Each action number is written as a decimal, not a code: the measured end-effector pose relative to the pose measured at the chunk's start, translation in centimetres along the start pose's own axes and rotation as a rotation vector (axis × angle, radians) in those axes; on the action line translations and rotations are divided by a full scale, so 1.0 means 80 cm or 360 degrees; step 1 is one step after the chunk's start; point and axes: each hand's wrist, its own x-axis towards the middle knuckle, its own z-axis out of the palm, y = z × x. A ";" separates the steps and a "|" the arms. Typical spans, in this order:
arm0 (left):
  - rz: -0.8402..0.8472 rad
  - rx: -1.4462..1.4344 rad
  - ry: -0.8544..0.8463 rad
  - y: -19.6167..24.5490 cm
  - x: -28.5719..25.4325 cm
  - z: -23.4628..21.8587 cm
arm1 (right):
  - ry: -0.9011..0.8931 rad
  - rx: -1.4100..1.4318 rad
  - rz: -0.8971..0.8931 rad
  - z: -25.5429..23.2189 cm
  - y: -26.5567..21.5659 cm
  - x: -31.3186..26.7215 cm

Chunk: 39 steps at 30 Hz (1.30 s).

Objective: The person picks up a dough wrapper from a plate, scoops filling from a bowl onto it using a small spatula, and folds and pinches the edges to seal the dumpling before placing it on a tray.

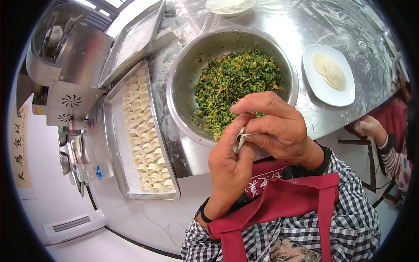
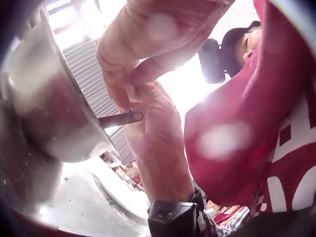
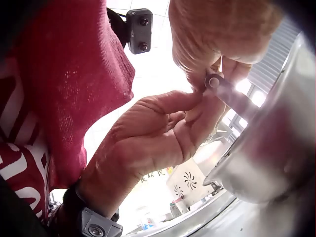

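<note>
In the head view, the left hand [image 1: 230,168] and right hand [image 1: 279,129] meet over the near rim of a steel bowl [image 1: 175,114] of chopped green and yellow filling [image 1: 238,76]. Between their fingertips they pinch a small whitish dough wrapper [image 1: 236,146], mostly hidden, with something dark inside its fold. From the right hand [image 2: 158,138] a flat strip with a round hole [image 2: 121,119] sticks out toward the bowl in the left wrist view; its other end is hidden. The right wrist view shows the left hand [image 3: 143,138] with its fingers against the right.
A tray [image 1: 114,144] of dumplings in rows stands left of the bowl, beside another tray [image 1: 131,43] and a steel machine [image 1: 76,65]. On the right, a white plate [image 1: 321,89] holds round wrappers [image 1: 334,74]. Another person's hand [image 1: 370,127] is at the right edge.
</note>
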 end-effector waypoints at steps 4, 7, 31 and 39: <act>-0.0119 -0.0209 -0.0030 0.006 0.004 -0.002 | 0.0054 0.0164 0.0254 0.003 -0.010 0.001; -0.0079 -0.0154 0.0021 0.008 0.004 -0.001 | 0.0022 0.0183 0.0238 0.001 -0.008 0.002; -0.0034 -0.0178 0.0045 -0.004 0.000 0.010 | -0.0061 0.0103 0.0129 -0.004 0.000 -0.001; -0.0049 -0.0113 0.0015 0.001 0.003 0.005 | -0.0074 0.0230 0.0275 -0.005 -0.003 -0.001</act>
